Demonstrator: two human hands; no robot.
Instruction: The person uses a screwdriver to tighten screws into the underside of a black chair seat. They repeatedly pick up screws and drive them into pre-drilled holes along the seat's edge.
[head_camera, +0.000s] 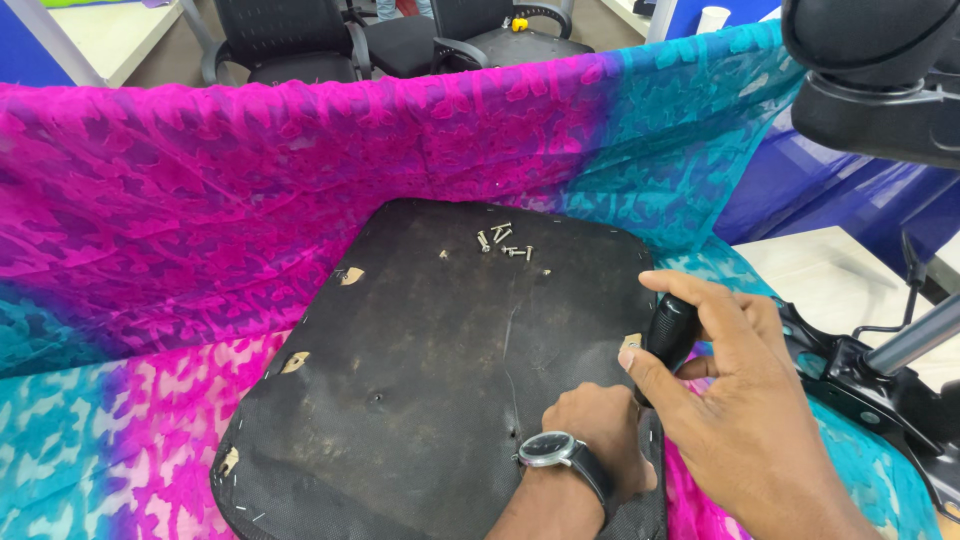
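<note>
A black chair seat (430, 370) lies upside down on a pink and teal patterned cloth (150, 250). Several loose screws (500, 241) rest near its far edge. My right hand (735, 400) grips a black tool handle (670, 333) upright at the seat's right edge. My left hand (600, 430), wearing a black wristwatch (552, 452), is curled in a fist on the seat just beside the tool; what it holds is hidden.
A black chair base with a metal cylinder (900, 350) lies at the right. Black office chairs (300, 40) stand behind the cloth. A black chair part (880, 70) hangs at the top right. Torn spots dot the seat's left edge.
</note>
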